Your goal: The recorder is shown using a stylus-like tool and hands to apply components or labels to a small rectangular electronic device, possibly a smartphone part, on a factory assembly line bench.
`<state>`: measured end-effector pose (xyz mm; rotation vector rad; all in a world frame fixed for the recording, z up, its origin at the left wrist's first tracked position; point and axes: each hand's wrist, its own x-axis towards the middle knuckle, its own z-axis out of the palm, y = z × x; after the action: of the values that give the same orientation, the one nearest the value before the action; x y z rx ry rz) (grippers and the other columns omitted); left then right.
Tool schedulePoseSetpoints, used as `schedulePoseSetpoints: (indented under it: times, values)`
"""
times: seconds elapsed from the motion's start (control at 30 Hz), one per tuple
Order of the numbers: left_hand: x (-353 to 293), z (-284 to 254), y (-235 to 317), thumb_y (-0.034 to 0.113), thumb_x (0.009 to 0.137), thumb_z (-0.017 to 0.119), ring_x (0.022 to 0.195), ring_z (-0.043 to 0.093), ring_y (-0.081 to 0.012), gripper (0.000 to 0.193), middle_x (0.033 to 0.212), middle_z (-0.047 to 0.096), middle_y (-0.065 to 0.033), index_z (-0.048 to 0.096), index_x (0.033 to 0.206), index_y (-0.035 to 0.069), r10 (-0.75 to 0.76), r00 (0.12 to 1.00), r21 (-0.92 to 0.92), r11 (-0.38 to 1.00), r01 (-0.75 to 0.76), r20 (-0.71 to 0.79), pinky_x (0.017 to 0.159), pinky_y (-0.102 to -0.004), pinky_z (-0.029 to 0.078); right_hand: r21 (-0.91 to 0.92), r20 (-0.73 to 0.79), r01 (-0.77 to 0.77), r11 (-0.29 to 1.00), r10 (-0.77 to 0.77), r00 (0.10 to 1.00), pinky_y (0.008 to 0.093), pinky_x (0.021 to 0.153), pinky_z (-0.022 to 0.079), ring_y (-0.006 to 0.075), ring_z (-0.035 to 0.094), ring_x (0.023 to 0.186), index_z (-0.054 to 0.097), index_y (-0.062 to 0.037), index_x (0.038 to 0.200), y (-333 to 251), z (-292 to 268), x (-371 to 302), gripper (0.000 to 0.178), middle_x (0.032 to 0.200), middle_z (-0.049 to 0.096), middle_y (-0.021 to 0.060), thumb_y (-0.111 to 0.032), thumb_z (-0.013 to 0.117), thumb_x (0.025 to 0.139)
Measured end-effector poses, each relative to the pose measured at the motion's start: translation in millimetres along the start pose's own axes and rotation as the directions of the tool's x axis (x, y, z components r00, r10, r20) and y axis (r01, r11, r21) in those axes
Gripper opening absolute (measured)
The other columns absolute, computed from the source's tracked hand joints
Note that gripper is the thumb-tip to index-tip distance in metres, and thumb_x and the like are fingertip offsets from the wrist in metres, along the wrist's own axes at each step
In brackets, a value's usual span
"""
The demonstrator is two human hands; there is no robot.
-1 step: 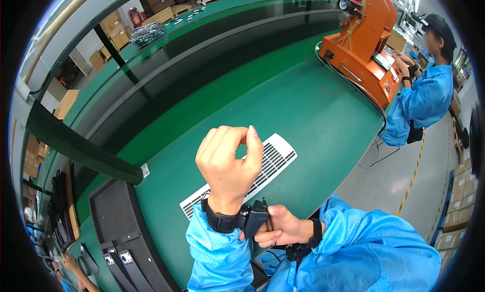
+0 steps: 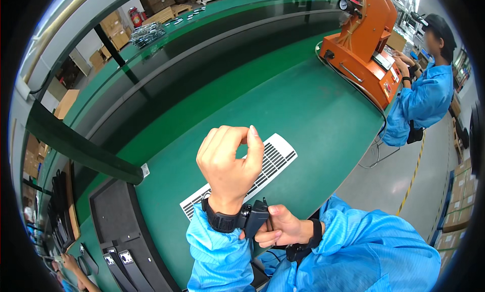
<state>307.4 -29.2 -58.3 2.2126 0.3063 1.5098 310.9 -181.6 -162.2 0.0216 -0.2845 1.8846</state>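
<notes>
My left hand [image 2: 225, 163] is raised over the green bench, fingers curled in a loose fist around nothing, thumb up against the index finger. On its wrist a black strap [image 2: 221, 221] carries a small black box-shaped device [image 2: 256, 218]. Thumb and fingers of my right hand [image 2: 283, 229] are closed at the side of that device, with a thin dark piece by the thumb. Partly covered by my left hand, a white slotted grille panel [image 2: 275, 161] lies slantwise on the bench.
A black tray-like frame [image 2: 113, 211] with strips on it stands at the left, beside a dark post [image 2: 81, 143]. At far right a co-worker in blue [image 2: 424, 95] works at an orange machine [image 2: 353, 60]. Another person's hand [image 2: 70, 264] shows lower left.
</notes>
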Motion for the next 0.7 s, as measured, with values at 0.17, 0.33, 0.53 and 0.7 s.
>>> schedulePoseSetpoints:
  times: [0.17, 0.33, 0.53, 0.7]
  values:
    - [0.0, -5.6, 0.2, 0.002, 0.072, 0.068, 0.054, 0.054, -0.0208, 0.010, 0.060, 0.058, -0.0052, 0.060, 0.066, 0.004, -0.020, 1.000, 0.002, 1.000, 0.020, -0.006, 0.050, -0.0313, 0.041, 0.045, 0.002, -0.016, 0.999, 0.015, 1.000, 0.0187, 0.045, 0.025, 0.0023, 0.028, 0.045, 0.050, 0.0116, 0.121, 5.0, 0.4, 1.7, 0.072, 0.059, 0.042, -0.0055, -0.053, 0.049, 0.089]
    - [0.3, -1.3, -1.4, 0.002, 0.072, 0.068, 0.054, 0.054, -0.0207, 0.010, 0.059, 0.058, -0.0054, 0.060, 0.066, 0.004, -0.032, 0.999, -0.025, 0.999, 0.032, -0.008, 0.050, -0.0313, 0.041, 0.015, -0.014, 0.013, 1.000, -0.013, 1.000, 0.0195, 0.045, 0.024, 0.0024, 0.027, 0.045, 0.051, 0.0116, 0.120, 4.4, 0.5, 2.0, 0.072, 0.055, 0.036, -0.0065, -0.054, 0.050, 0.090]
    - [2.2, -5.3, -6.0, 0.003, 0.074, 0.068, 0.053, 0.054, -0.0207, 0.012, 0.059, 0.057, -0.0052, 0.059, 0.065, 0.004, -0.057, 0.998, -0.003, 0.998, 0.057, -0.038, 0.050, -0.0315, 0.041, -0.201, -0.085, 0.007, 0.980, -0.024, 0.996, 0.0201, 0.045, 0.022, 0.0029, 0.023, 0.047, 0.052, 0.0072, 0.120, 0.4, 3.8, 1.3, 0.074, 0.059, 0.039, -0.0051, -0.060, 0.048, 0.090]
    - [3.3, -11.2, -5.5, 0.003, 0.076, 0.066, 0.053, 0.053, -0.0190, 0.012, 0.059, 0.056, -0.0064, 0.059, 0.067, 0.002, 0.053, 0.999, 0.164, 0.985, -0.051, -0.006, 0.051, -0.0297, 0.040, -0.659, -0.243, 0.069, 0.749, -0.299, 0.923, 0.0201, 0.060, 0.037, 0.0036, 0.042, 0.064, 0.053, 0.0028, 0.119, 1.4, 5.9, 1.5, 0.057, 0.084, 0.053, -0.0006, -0.044, 0.062, 0.089]
